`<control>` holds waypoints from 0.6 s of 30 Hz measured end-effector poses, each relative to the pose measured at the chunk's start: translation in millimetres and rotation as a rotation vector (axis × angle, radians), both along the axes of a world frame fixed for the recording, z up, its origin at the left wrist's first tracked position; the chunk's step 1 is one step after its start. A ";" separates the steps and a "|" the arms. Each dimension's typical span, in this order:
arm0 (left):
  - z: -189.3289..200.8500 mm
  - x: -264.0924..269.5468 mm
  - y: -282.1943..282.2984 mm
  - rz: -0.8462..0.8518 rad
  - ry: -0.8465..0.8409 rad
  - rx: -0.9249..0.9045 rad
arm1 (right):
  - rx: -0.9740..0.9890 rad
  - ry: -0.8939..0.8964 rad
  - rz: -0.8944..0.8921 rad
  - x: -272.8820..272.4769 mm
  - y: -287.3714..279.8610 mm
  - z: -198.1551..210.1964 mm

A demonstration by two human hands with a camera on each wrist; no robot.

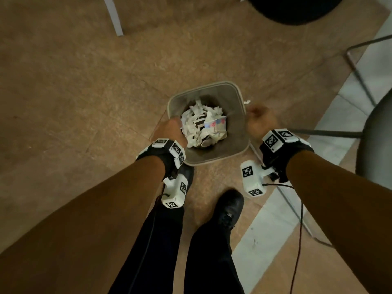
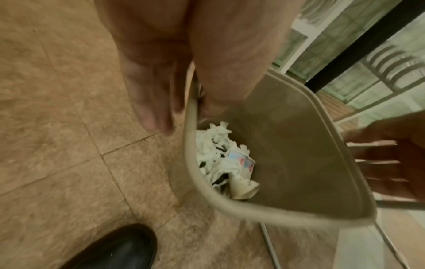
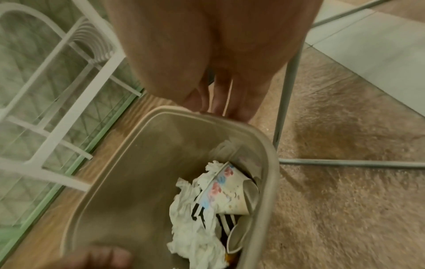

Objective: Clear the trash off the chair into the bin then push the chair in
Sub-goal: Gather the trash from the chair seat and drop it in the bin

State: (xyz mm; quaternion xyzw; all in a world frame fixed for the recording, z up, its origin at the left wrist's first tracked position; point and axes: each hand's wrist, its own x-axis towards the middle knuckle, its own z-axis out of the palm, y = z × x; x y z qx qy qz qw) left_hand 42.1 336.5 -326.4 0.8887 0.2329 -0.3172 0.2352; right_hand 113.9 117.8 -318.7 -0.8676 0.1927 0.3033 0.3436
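A beige bin (image 1: 212,84) stands on the tiled floor in front of my feet. It holds crumpled white paper (image 1: 197,122) and a paper cup (image 1: 216,124) with pink and blue dots. My left hand (image 1: 169,130) grips the left rim, thumb inside and fingers (image 2: 149,112) down the outside. My right hand (image 1: 261,122) is curled at the right rim, its fingertips (image 3: 230,107) on the rim's edge. The dark chair seat (image 1: 375,134) shows at the right edge, and its top is out of view. Both wrist views are blurred.
Thin metal chair legs (image 3: 285,91) run beside the bin on the right. My black shoes (image 1: 230,206) stand just behind it. A cable (image 1: 300,230) hangs from my right wrist. A white chair leg (image 1: 114,15) and a black round object (image 1: 297,7) lie farther off.
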 end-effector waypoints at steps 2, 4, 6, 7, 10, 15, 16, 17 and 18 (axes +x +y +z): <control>-7.4 -3.2 1.4 0.002 -0.063 0.011 | 0.021 0.024 -0.016 7.8 1.7 -10.9; -10.6 0.8 8.3 0.060 -0.124 0.078 | 0.109 0.000 -0.113 19.7 1.7 -30.1; -14.8 11.2 23.9 0.107 -0.179 0.161 | 0.113 -0.030 -0.148 37.0 5.5 -41.7; -16.6 17.3 33.2 0.118 -0.201 0.196 | 0.102 -0.033 -0.120 45.2 5.9 -48.8; -26.9 40.5 53.4 0.106 -0.256 0.256 | 0.040 0.007 0.000 71.1 11.8 -79.1; -36.8 79.9 63.6 0.026 -0.374 0.284 | -0.294 0.159 0.360 93.6 20.8 -112.7; -39.8 85.6 65.3 0.013 -0.392 0.293 | -0.321 0.191 0.434 93.7 21.9 -124.3; -42.0 90.3 66.6 0.004 -0.407 0.300 | -0.356 0.223 0.502 93.6 21.1 -135.7; -43.8 94.1 67.8 -0.009 -0.418 0.309 | -0.367 0.243 0.523 95.5 19.9 -148.6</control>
